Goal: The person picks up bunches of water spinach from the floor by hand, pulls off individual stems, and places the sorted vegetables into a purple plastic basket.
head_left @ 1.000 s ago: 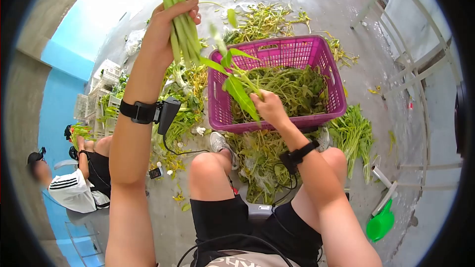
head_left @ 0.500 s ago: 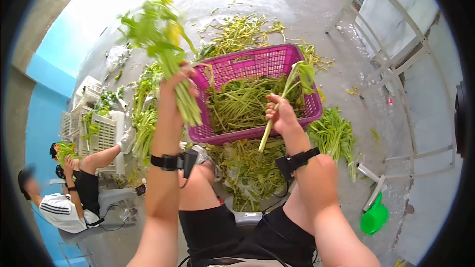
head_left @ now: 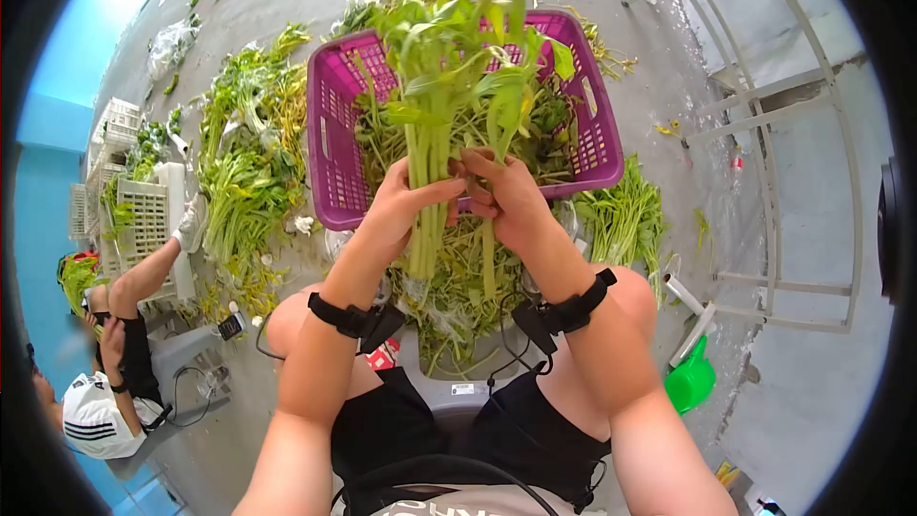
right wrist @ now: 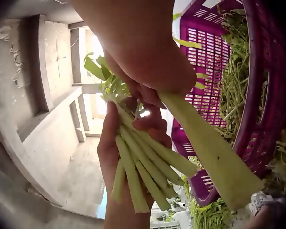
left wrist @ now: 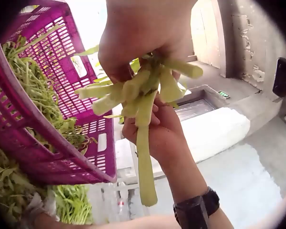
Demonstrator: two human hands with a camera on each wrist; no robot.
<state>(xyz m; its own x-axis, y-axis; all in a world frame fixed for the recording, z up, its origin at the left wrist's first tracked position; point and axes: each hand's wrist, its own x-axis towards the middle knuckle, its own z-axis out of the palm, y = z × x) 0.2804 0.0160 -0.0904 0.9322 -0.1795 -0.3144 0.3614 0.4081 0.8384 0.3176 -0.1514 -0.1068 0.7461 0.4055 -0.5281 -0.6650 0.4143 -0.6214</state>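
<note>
My left hand grips an upright bunch of green leafy stalks by their pale stems, in front of the purple basket. Close beside it, my right hand holds a single thick stalk against the bunch. The cut ends hang below both hands. In the left wrist view the stem ends fan out under the left hand, with the right hand behind. The right wrist view has the thick stalk under the right hand and the left hand round the bunch.
The basket holds more greens. Trimmings lie between my knees. Piles of greens lie to the left and right. A green scoop and a white metal frame are on the right. Another person sits at left by white crates.
My left hand has come down from high at the left to the middle with the bunch. My right hand has brought its stalk up against the bunch.
</note>
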